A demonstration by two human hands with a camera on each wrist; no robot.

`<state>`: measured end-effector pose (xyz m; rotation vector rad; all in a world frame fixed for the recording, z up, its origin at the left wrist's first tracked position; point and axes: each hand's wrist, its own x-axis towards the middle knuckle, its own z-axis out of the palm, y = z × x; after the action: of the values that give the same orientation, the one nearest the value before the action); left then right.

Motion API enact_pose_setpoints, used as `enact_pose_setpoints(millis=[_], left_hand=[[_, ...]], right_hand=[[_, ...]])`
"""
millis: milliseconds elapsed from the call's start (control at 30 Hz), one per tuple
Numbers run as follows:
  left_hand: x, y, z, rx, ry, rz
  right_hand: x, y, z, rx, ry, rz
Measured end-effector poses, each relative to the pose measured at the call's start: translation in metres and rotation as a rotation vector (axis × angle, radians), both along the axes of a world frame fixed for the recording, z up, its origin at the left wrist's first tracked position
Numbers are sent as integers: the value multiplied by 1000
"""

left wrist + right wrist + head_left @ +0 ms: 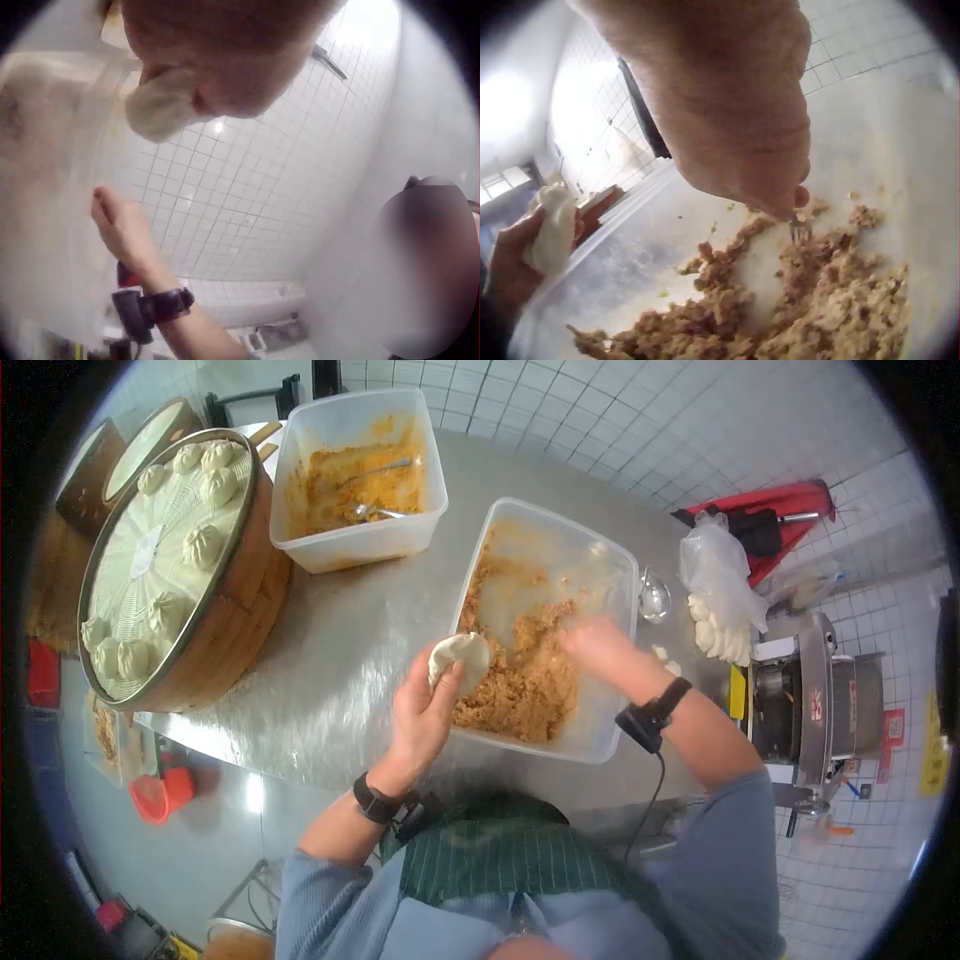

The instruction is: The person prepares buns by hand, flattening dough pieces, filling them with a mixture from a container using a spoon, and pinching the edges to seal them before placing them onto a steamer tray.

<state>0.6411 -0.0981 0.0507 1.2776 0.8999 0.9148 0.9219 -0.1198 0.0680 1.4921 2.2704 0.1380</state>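
My left hand (420, 715) holds a round, pale dough wrapper (466, 654) at the near left rim of a clear plastic tub (622, 600). The wrapper lies cupped between the thumb and fingers, and shows again as a white piece of dough (553, 229) in the right wrist view. Inside the tub is a brown minced filling (530, 695), heaped toward the near side. My right hand (602, 650) reaches into the tub and grips a small metal fork (799, 229), its prongs down at the filling. Most of the fork is hidden by the hand.
A bamboo steamer (245, 610) with several pleated buns (203, 546) stands at the left. Behind is a second tub (435, 470) with orange residue and spoons. A metal spoon (654, 595), dough pieces (718, 632) and a plastic bag (715, 560) lie right of the filling tub.
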Motion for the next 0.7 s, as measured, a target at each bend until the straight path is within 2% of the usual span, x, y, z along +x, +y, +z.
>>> enact_pose_setpoints(millis=[100, 167, 200, 267, 300, 367, 433, 467, 500, 567, 633, 700], left_hand=[[3, -1, -4, 20, -38, 25], [5, 0, -2, 23, -33, 70], [6, -1, -3, 20, -30, 64], [9, -2, -4, -21, -97, 98], [10, -2, -3, 23, -73, 113], [9, -1, 1, 13, -44, 116], [9, 2, 7, 8, -16, 122], [10, 4, 10, -124, -134, 123], [11, 6, 14, -254, -252, 120], [15, 6, 21, -271, -245, 124], [21, 4, 26, -290, -248, 122], [29, 1, 29, -446, -302, 74]], right_hand=[[-4, -13, 12, -120, 77, -51], [-12, -20, 18, -225, 299, -223], [-12, -27, 10, -228, 302, -228], [-9, -36, -12, -199, 659, -380], [-8, -40, -15, -199, 670, -371], [-8, -44, -20, -211, 876, -548], [-12, -46, 2, -226, 995, -590], [-14, -49, 18, -247, 1096, -647], [-15, -52, 28, -243, 1112, -634], [-17, -62, 47, -103, 1146, -542], [-21, -73, 72, -76, 1196, -556], [-25, -82, 93, -48, 1241, -571]])
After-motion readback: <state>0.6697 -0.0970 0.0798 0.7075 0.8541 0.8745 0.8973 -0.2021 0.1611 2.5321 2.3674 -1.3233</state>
